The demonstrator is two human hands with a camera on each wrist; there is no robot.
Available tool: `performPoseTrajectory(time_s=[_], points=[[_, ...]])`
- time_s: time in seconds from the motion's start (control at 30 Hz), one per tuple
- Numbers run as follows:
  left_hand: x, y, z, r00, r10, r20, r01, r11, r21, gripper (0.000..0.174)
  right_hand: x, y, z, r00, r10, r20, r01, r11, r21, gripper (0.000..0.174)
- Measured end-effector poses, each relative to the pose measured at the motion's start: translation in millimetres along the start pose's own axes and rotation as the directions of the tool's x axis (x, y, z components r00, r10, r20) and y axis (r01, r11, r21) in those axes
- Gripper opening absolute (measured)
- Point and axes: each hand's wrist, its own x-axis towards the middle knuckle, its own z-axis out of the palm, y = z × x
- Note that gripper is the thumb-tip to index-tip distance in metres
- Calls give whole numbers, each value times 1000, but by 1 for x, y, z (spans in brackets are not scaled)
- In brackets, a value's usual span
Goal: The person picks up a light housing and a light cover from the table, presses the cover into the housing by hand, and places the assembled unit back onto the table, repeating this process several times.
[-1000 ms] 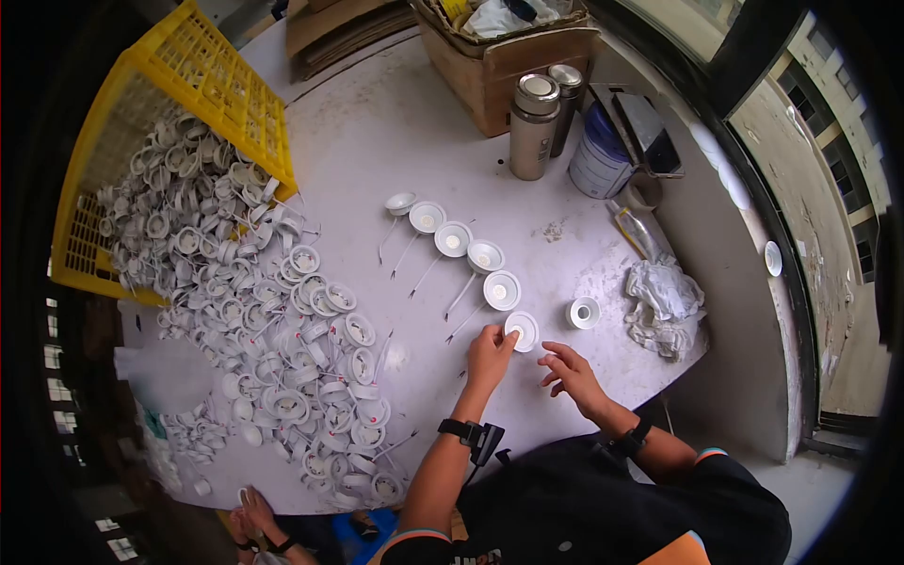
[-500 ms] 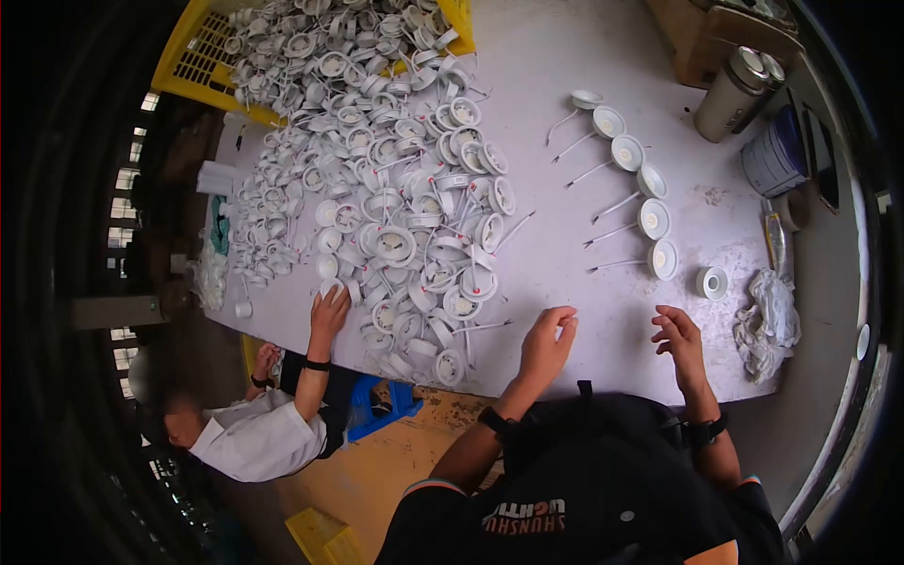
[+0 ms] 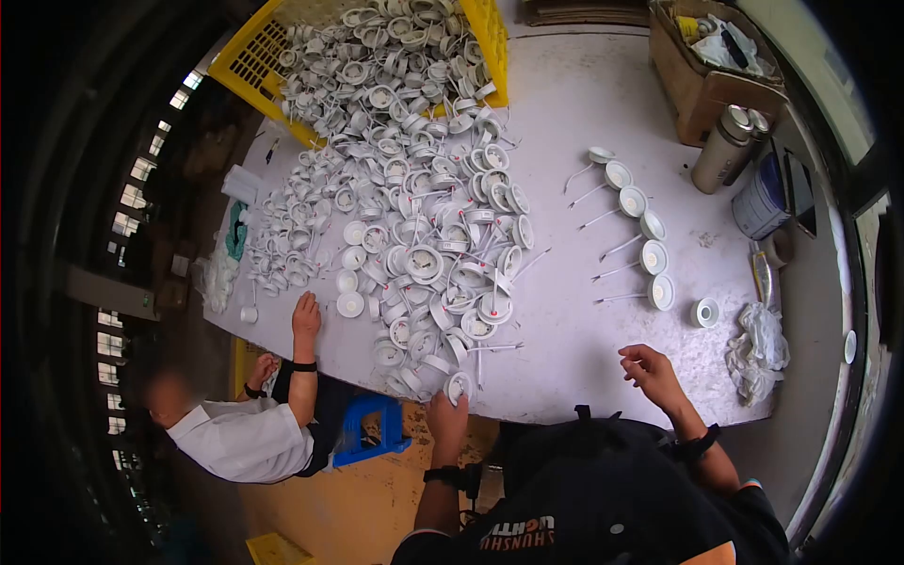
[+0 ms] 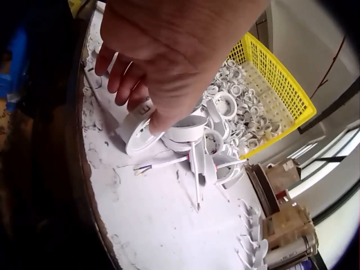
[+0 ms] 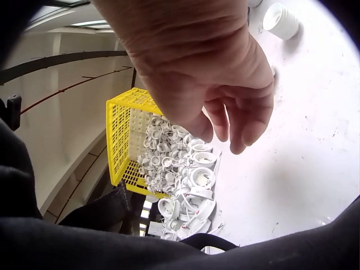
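Note:
At the front edge of the heap my left hand [image 3: 446, 419] pinches a white round downlight [image 4: 138, 135], its thumb inside the rim and its fingers round the outer side. Other downlights [image 3: 424, 266] with short cables are piled right beside that hand. My right hand [image 3: 652, 375] hovers above the table [image 3: 565, 377], fingers loosely bent and holding nothing. Beyond it, a slanting row of several downlights [image 3: 661, 292] lies with cables pointing left. A separate white cup-shaped part [image 3: 704, 313] stands to the right of the row.
A tipped yellow crate [image 3: 502, 56] spills downlights onto the table. At the right are a crumpled white cloth [image 3: 758, 353], a steel flask [image 3: 722, 151], a blue-and-white tub [image 3: 761, 198] and a cardboard box [image 3: 678, 71]. Another person [image 3: 245, 438] sits at the left by a blue stool [image 3: 372, 428].
My left hand has left the last downlight of the row, swung left to the heap and taken hold of a downlight there. The right hand stays over the table. The head view has turned left.

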Motion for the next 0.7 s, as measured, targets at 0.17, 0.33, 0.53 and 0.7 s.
performPoseTrajectory(time_s=[0.17, 0.33, 0.53, 0.7], points=[[-3, 15, -13, 982, 188, 14, -189, 976, 109, 31, -7, -13, 6, 999, -49, 3, 49, 999, 8, 23], [-17, 111, -63, 869, 490, 66, -410, 788, -460, 27, -29, -60, 21, 979, -82, 186, 55, 988, 146, 28], [-27, 210, -94, 633, 629, 451, -87, 637, -766, 27, -44, -101, 21, 970, -115, 213, 48, 954, 296, 26], [-42, 232, -90, 584, 789, 191, -436, 503, -746, 35, -50, -104, 3, 998, -57, 19, 39, 855, 516, 23]])
